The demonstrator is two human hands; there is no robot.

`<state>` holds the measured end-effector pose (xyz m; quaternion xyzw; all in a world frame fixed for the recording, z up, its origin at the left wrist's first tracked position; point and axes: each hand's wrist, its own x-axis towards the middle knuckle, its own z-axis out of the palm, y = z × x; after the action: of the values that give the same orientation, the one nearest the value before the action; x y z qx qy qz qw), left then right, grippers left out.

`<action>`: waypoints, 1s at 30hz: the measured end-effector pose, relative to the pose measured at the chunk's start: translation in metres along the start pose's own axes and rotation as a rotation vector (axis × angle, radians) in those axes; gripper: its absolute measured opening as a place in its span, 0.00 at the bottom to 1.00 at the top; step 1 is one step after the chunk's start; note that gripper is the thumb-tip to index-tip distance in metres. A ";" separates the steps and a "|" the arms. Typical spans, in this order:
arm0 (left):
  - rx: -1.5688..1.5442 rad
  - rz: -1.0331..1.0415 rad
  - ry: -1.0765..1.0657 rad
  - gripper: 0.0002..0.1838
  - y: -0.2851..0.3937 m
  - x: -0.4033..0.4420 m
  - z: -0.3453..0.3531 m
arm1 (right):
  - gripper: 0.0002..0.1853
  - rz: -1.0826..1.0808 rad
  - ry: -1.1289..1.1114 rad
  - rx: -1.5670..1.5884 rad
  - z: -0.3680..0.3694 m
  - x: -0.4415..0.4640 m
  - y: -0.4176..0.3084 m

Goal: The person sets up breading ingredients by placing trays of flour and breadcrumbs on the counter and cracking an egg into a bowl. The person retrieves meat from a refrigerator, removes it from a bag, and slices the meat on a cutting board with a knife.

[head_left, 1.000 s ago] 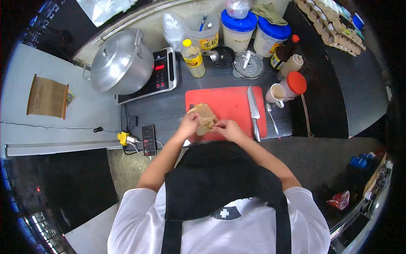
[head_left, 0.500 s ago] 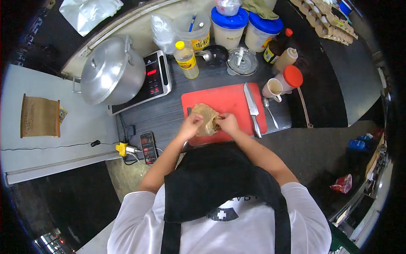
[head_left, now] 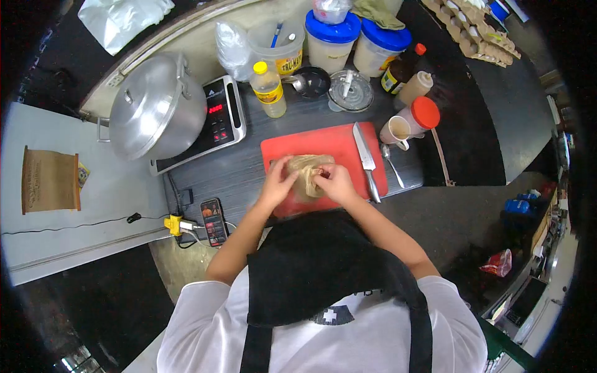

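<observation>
A crumpled tan plastic bag (head_left: 305,181) is between my two hands, above the red cutting board (head_left: 329,138). My right hand (head_left: 336,184) pinches the bag's gathered right side with thumb and fingers. At its left edge, my left hand (head_left: 277,181) has its fingers curled against the bag; their tips are partly hidden. The bag's lower part is smeared by motion, and its contents cannot be made out. A kitchen knife (head_left: 364,153) lies along the board's right side, with a spoon (head_left: 392,166) beyond it.
A large lidded pot (head_left: 155,105) stands on an induction cooker (head_left: 225,118) at left. Behind the board are an oil bottle (head_left: 269,93), a black ladle (head_left: 313,82) and blue-lidded tubs (head_left: 329,50). A mug (head_left: 395,132) stands right; a phone (head_left: 214,222) lies front left.
The bag is more gathered and bunched up. My right fingers have moved inward and up over it, and my left hand sits closer to its edge. The view has shifted slightly.
</observation>
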<state>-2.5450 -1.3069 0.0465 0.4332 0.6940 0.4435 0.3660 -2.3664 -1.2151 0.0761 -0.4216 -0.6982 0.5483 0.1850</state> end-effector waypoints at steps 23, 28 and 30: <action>-0.153 -0.142 -0.004 0.25 -0.037 0.004 0.028 | 0.13 -0.348 -0.086 -0.494 -0.041 -0.018 -0.011; -0.243 -0.160 -0.026 0.24 -0.041 0.005 0.028 | 0.13 -0.155 0.101 -0.295 -0.052 -0.009 0.007; -0.267 -0.159 -0.017 0.22 -0.041 0.004 0.030 | 0.13 0.100 -0.065 -0.067 -0.047 -0.001 0.031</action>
<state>-2.5313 -1.3036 -0.0020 0.3280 0.6578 0.4980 0.4603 -2.3204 -1.1861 0.0633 -0.4439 -0.6998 0.5466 0.1206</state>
